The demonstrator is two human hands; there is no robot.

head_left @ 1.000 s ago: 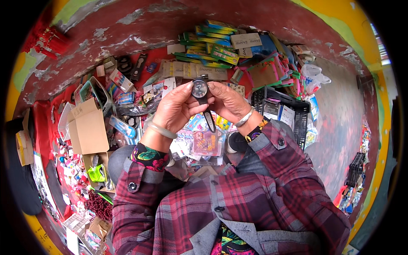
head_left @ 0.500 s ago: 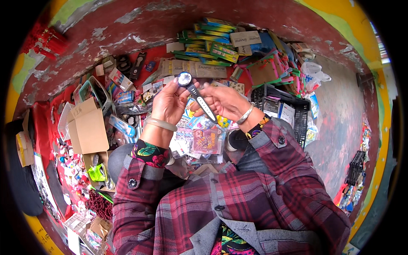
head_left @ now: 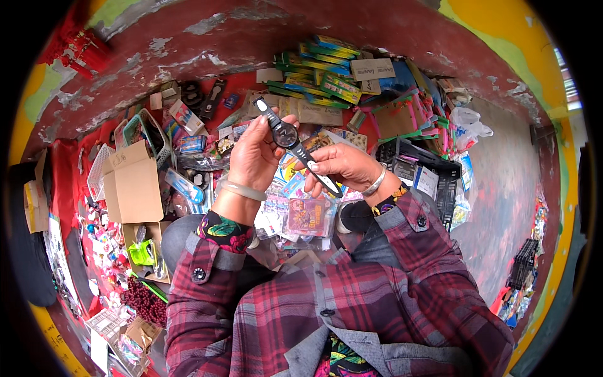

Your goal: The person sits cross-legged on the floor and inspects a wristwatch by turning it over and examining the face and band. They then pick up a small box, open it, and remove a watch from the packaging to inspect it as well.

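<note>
The wristwatch [head_left: 284,134] is hanging aslant between both hands, above a heap of flat printed packets [head_left: 309,217], its dark round dial facing up and its black strap, with white ends, lying open and running from upper left to lower right. The left hand [head_left: 250,151] is holding the watch near its case, thumb on the near side and fingers reaching behind; the right hand [head_left: 345,164] is pinching the lower strap, its thumb lying over the white part. For handling it well, the left hand is best bearing the weight at the case while the right is only guiding the strap, laying it flat without twisting or tugging where band meets case; a lighter pinch would probably be sparing the dial from smudges. The fingers are hiding the underside of the case and some of the upper strap, so the back and the buckle are staying out of sight, and the dial's hands are too small to read. Farther out, the forearms are covering part of the heap, clear wrapping is glaring over the packets, and the black crate [head_left: 448,191] to the right is showing its contents only partly. An open cardboard box [head_left: 133,195] is standing to the left, its inside half shaded, and the goods along the dark, curved rim are blurring into shapes hard to tell apart.
</note>
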